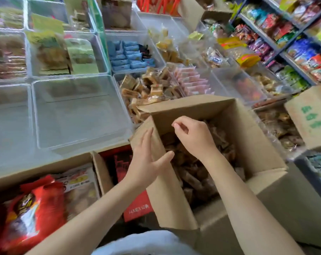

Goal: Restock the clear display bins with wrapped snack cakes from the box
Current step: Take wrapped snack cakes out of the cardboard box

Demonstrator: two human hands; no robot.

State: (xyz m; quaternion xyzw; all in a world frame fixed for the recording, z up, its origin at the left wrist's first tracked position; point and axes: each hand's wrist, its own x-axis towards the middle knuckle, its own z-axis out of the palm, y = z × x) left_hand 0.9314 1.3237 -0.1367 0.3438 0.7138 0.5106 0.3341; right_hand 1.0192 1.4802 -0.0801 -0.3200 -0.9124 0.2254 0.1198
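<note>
Snack cakes (192, 173), brown and film-wrapped, fill the cardboard box (248, 144). Left hand (146, 159), fingers straight, presses the box's left flap; right hand (192, 137) hovers inside, loosely curled, holding nothing.

**Two bare arms, both hands at centre frame**

Both forearms come up from the bottom edge and lean toward each other as they rise to the middle of the frame. The left hand (146, 159) sits just left of centre, its back turned up, fingers (147, 134) straight and held together pointing toward the top, thumb spread out to the right. The right hand (192, 137) is a little higher and just to the right of it, wrist bent, knuckles up. Its fingers (180, 124) are loosely curled toward the left, the tips bunched near the thumb. I cannot tell whether they pinch anything.
</note>
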